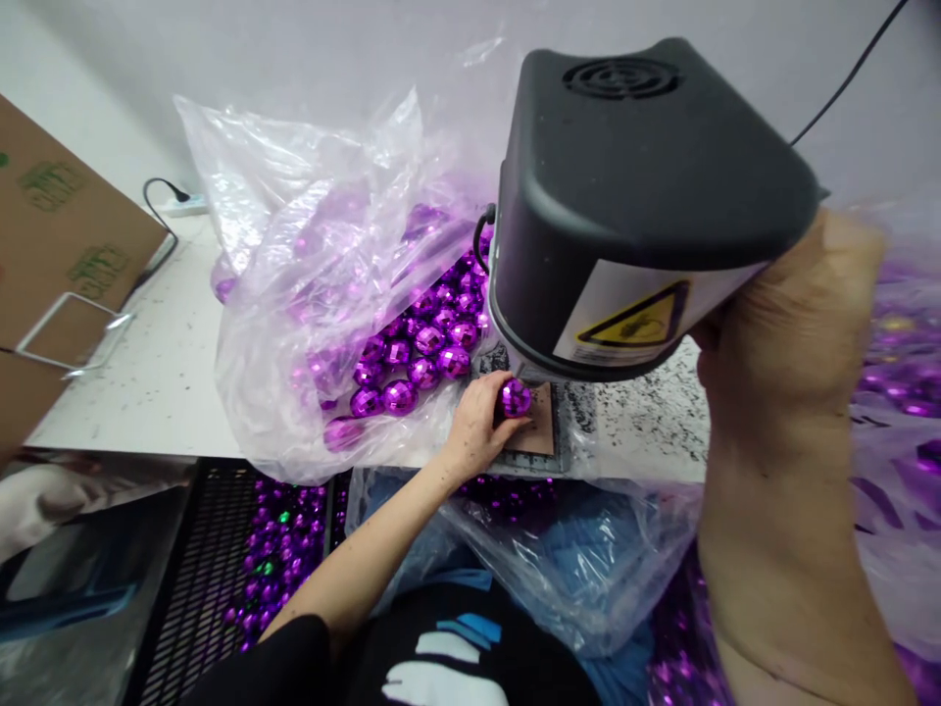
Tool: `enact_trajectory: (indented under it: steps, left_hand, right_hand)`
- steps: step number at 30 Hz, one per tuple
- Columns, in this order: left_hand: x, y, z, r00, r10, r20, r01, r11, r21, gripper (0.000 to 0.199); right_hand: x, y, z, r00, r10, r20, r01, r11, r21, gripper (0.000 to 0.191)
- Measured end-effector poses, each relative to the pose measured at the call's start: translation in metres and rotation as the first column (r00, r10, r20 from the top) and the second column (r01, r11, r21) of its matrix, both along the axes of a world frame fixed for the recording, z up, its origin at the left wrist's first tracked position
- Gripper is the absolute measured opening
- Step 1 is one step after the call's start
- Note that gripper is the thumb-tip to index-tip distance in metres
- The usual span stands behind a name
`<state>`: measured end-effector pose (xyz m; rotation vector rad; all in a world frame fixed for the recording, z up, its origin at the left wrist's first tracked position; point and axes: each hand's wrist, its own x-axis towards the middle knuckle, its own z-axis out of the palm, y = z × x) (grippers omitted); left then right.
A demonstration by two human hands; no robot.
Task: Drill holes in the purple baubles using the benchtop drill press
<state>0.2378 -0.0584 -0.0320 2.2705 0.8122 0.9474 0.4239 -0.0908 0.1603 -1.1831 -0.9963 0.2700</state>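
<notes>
My left hand (481, 422) pinches a shiny purple faceted bead (516, 398) between thumb and fingers. The bead is held over a small brown board (540, 424) on a grey metal base, under the black machine head (662, 186), which looks like a bench drill. A yellow warning label (636, 314) is on the machine's side. My right hand (798, 284) is closed at the machine's right side; whatever it grips is hidden behind the housing. The tool tip under the housing is mostly hidden. Left of the machine, many similar purple beads (428, 340) spill from a clear plastic bag (294, 294).
Dark shavings lie scattered over the white table (651, 417). A cardboard box (66, 245) stands at the left, near a power strip (183, 205). Below the table edge, a black mesh crate (198, 579) holds more beads. Another bead-filled bag (901, 471) is at the right.
</notes>
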Motion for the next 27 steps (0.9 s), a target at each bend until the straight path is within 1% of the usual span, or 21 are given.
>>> enact_trajectory:
  steps: [2,4,7,10,13,16,19,22,25,27]
  left_hand:
    - [-0.005,0.003,0.002,1.000,0.003,0.002,-0.003,0.995,-0.104,0.050]
    - [-0.011,0.007,0.005,0.998,0.059,-0.011,-0.060,0.984,-0.170,0.048]
    - [-0.019,0.011,0.006,0.986,0.149,-0.069,-0.160,0.965,-0.208,0.046]
    - [-0.021,0.012,0.005,0.979,0.167,-0.119,-0.190,0.955,-0.229,0.045]
    - [-0.019,0.011,0.002,0.972,0.181,-0.152,-0.208,0.960,-0.188,0.047]
    - [-0.016,0.009,0.003,0.969,0.178,-0.171,-0.195,0.977,-0.088,0.050]
    - [-0.012,0.004,0.005,0.980,0.120,-0.159,-0.115,0.993,0.041,0.053]
    - [-0.006,-0.006,0.005,0.984,0.059,-0.166,-0.037,0.990,0.136,0.051]
    - [0.000,-0.015,0.002,0.985,0.079,-0.155,-0.052,0.984,0.170,0.049]
    - [0.001,-0.018,0.000,0.989,0.079,-0.126,-0.058,0.984,0.166,0.049]
  right_hand:
    - [0.001,0.001,0.000,1.000,-0.004,-0.028,0.004,1.000,0.015,0.045]
    - [0.001,0.001,-0.001,1.000,-0.002,-0.031,0.003,1.000,0.016,0.045]
    - [-0.001,0.001,0.000,1.000,0.018,-0.015,-0.018,0.999,0.038,0.046]
    - [-0.003,0.000,0.001,0.999,0.041,0.013,-0.042,0.998,0.043,0.048]
    - [-0.004,0.000,0.002,1.000,0.024,0.009,-0.024,0.999,0.039,0.049]
    - [-0.003,0.000,0.002,1.000,0.021,-0.011,-0.022,1.000,-0.006,0.046]
    - [-0.001,0.000,0.002,1.000,0.009,-0.020,-0.009,0.999,-0.037,0.045]
    - [0.000,0.001,0.001,1.000,0.017,-0.015,-0.017,1.000,0.001,0.047]
    - [0.001,0.002,0.001,1.000,0.021,-0.023,-0.020,0.999,0.037,0.049]
    - [0.002,0.003,0.001,0.999,0.017,-0.030,-0.016,0.999,0.030,0.049]
